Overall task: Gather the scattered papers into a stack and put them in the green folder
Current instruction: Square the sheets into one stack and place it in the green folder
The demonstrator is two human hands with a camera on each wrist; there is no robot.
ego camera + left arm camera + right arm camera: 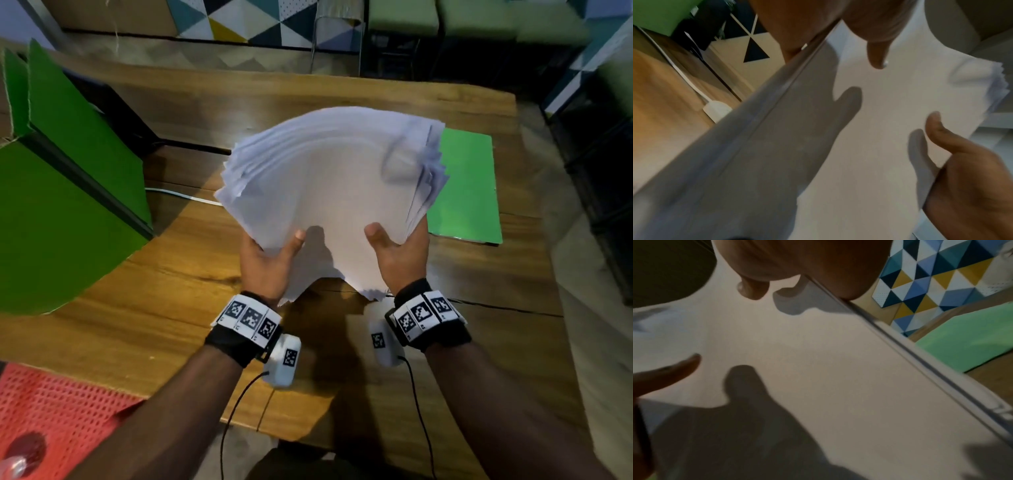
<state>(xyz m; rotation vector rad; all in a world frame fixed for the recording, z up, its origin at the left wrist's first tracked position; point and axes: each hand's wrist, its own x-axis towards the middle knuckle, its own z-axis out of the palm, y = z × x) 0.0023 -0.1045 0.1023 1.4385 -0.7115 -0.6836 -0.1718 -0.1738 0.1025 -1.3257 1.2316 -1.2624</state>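
Note:
A thick, uneven stack of white papers (329,185) is held up above the wooden table (191,260), its sheets fanned at the far edges. My left hand (270,260) grips the stack's near left edge, thumb on top, the fingers hidden under the sheets. My right hand (397,253) grips the near right edge the same way. In the left wrist view the papers (869,129) fill the frame, with the right hand's thumb (937,129) on top. The right wrist view shows the papers (818,369). The green folder (469,192) lies shut and flat on the table, just right of the stack and partly behind it; it appears again (970,344).
A large green box-like stand (58,212) occupies the table's left side, with a white cable (185,197) beside it. A red perforated seat (54,407) sits at the near left. Chairs and a patterned wall panel (260,20) lie beyond the far table edge.

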